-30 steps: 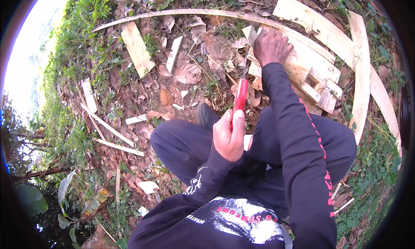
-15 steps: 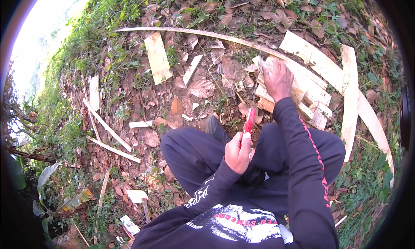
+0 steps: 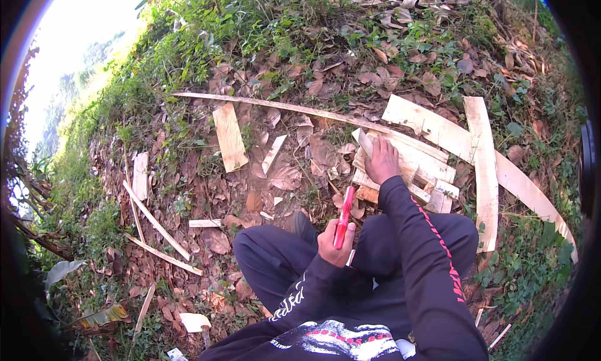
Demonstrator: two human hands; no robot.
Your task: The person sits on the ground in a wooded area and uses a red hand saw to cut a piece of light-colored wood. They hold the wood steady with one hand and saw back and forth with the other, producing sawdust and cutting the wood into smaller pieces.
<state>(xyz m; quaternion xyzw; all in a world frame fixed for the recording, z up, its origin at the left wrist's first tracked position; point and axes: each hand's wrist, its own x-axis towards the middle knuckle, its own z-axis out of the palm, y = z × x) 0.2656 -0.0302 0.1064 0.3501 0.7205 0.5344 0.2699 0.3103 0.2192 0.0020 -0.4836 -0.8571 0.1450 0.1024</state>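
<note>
My left hand (image 3: 336, 242), low in front of my crossed legs, is closed around the bright red handle of a tool (image 3: 344, 212). The handle points up and away from me; no blade can be made out on it now. A pale strip shows just under this hand, too small to name. Farther out and to the right, my right hand (image 3: 382, 162) lies over the stack of sawn wood pieces (image 3: 429, 167). Its fingers are bent against a short pale wood piece (image 3: 362, 140) that sticks up at the stack's far left corner.
A long thin strip (image 3: 269, 103) curves across the far side. Broad planks (image 3: 481, 173) cross at the right. A short board (image 3: 230, 137) and narrow offcuts (image 3: 156, 220) lie on leaf-littered ground at the left. Green plants (image 3: 263, 35) grow along the far slope.
My view has shifted, so more of the far slope shows. The left hand and red handle have turned; the thin blade line seen earlier is gone. The right hand stays on the stack.
</note>
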